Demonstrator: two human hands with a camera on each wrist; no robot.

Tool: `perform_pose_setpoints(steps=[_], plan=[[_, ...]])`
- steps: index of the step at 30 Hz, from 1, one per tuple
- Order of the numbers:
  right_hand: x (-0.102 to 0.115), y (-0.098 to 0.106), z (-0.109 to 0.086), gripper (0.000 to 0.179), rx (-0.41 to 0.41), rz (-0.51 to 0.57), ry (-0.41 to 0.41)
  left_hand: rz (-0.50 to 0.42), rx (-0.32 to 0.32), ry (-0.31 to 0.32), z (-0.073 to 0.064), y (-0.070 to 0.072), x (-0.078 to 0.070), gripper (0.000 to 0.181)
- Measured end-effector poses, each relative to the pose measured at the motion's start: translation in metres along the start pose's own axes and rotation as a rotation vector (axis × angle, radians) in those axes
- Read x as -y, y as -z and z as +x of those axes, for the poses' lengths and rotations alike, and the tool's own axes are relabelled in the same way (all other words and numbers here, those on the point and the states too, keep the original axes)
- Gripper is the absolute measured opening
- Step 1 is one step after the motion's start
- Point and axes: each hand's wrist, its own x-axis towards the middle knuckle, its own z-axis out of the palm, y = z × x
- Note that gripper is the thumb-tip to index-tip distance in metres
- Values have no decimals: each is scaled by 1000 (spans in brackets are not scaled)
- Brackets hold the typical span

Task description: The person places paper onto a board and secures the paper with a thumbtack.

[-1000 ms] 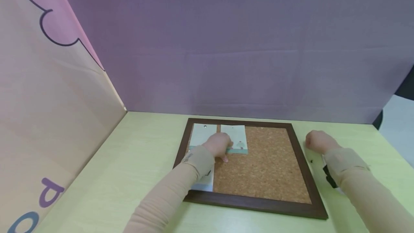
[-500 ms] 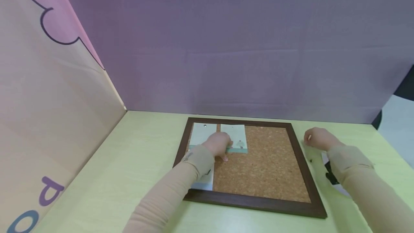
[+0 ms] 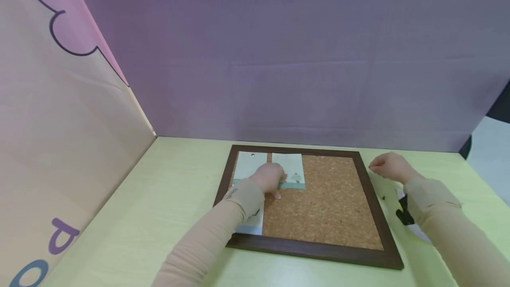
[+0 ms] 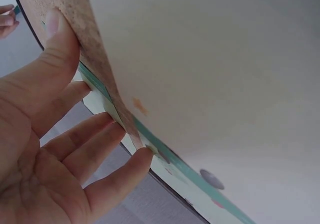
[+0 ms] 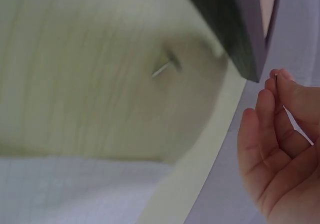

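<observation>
"While the left hand (image 3: 268, 177) lay over the corkboard (image 3: 322, 207), how did its fingers stand?"

"Spread apart and slightly bent, with fingertips (image 4: 146, 155) touching paper and the thumb set wide of them. The upper middle card (image 3: 287, 167) was partly under that hand."

"And the right hand (image 3: 392, 166)?"

"Its thumb and index fingertip were pressed together on a slender pin (image 5: 276, 77), above the table (image 3: 179, 180), just beyond the board's right edge. The other fingers were bent."

"How did the surfaces look?"

"Coarse, speckled tan cork filled a smooth dark brown frame (image 3: 314, 250). Both upper cards were pale paper rectangles with a teal band along the bottom; the upper left card (image 3: 250, 167) bore a shiny round tack head (image 3: 253, 155) near its top."

"Anything on the table?"

"It was pale yellow-green and finely grained. A loose tack (image 5: 162, 68) lay near the frame, its metal point bright. A white, round-edged object (image 3: 418, 232) was partly hidden by the right sleeve (image 3: 438, 216)."
</observation>
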Motion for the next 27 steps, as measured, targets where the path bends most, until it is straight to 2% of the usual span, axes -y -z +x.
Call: perform_pose_setpoints(steps=[6, 13, 15, 19, 24, 27], plan=[[11, 1, 3, 28, 14, 138, -48, 23, -6, -10, 2, -1, 1, 68], [25, -2, 8, 38, -58, 314, -56, 23, -3, -10, 2, 0, 0, 68], [27, -4, 10, 40, -56, 380, -76, 27, 0, -12, 2, 0, 1, 68], [28, -8, 14, 41, 3, 540, -135, 34, 0, -16, 1, 0, 1, 68], [31, -11, 19, 13, 117, 805, -212, 26, -13, -14, 1, -1, 1, 68], [34, -13, 21, 17, 179, 929, -236, 22, -20, -14, 1, -1, 1, 68]])
